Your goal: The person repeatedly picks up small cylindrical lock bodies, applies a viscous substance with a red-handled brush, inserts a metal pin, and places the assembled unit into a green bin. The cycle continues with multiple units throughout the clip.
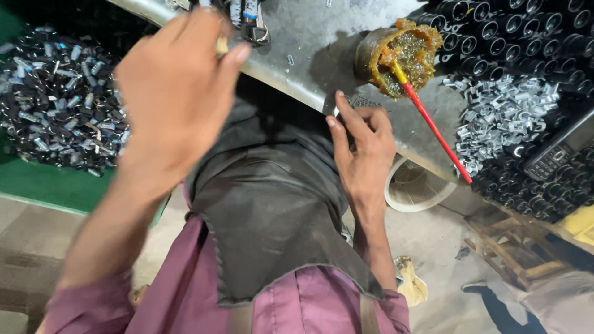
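- Looking down from my head: my left hand (176, 93) is raised, blurred, fingers curled on something small and pale at the fingertips; I cannot tell what.
- My right hand (362, 154) rests half open at the metal table (322, 43) edge, pinching a tiny metal piece (336, 111), mostly hidden.
- A dark apron (272, 210) covers my lap between both hands.
- One grease tub (399, 55) with one red stick (433, 127) stands near the edge; clip piles, too many to count.
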### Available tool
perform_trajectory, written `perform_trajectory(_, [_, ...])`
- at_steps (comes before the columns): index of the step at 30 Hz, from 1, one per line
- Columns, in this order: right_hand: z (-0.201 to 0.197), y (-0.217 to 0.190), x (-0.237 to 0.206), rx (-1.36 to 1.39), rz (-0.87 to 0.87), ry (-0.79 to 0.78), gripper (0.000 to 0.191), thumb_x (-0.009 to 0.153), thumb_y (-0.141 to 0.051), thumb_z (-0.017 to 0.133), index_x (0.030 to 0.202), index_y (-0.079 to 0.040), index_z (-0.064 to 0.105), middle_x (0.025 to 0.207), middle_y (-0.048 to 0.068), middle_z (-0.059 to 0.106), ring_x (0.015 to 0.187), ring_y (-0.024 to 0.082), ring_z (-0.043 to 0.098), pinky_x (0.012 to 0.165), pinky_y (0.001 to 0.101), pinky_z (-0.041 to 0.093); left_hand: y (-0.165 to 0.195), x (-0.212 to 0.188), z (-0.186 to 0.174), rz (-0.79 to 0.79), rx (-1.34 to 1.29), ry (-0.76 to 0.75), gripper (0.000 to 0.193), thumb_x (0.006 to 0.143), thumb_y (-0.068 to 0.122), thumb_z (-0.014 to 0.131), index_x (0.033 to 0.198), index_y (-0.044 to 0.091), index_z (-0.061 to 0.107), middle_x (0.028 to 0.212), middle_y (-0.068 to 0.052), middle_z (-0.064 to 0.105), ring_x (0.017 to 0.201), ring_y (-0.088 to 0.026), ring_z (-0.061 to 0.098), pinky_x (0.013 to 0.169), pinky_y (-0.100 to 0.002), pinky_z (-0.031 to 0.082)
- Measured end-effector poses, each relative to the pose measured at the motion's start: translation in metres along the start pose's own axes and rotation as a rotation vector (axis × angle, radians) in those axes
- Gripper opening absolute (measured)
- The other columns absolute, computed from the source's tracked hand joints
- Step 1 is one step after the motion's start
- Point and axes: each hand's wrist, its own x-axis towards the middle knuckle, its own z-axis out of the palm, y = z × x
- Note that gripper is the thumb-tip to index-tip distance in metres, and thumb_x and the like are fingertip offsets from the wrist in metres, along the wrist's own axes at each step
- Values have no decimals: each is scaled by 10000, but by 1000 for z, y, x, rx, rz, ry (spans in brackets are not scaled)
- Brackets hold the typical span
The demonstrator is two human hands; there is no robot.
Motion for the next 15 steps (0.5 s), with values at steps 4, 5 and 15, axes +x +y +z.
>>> perform_trajectory(4, [11, 1, 1, -85, -80, 22, 432, 959, -123, 812, 1375, -148, 697, 968, 72, 552, 858, 204, 548, 792, 348, 498, -9, 10, 71, -36, 91, 85, 263, 959, 215, 823, 1072, 48, 654, 944, -139, 668, 723, -374, 640, 611, -469, 493])
perform_trajectory(5, [13, 2, 1, -87, -93, 40, 437, 950, -113, 817, 1370, -145, 700, 957, 72, 546, 854, 209, 546, 792, 352, 497, -13, 7, 84, -31, 53, 78, 245, 943, 168, 823, 1074, 46, 656, 969, -144, 666, 739, -382, 635, 628, -479, 497])
perform_trajectory(15, [11, 3, -6, 291, 85, 83, 152, 902, 7, 829, 1015, -52, 747, 906, 5, 592, 766, 80, 509, 696, 231, 435, 3, 11, 30, 206, -439, 41, 261, 928, 59, 782, 1066, 30, 563, 1050, -96, 580, 958, -290, 613, 830, -399, 512])
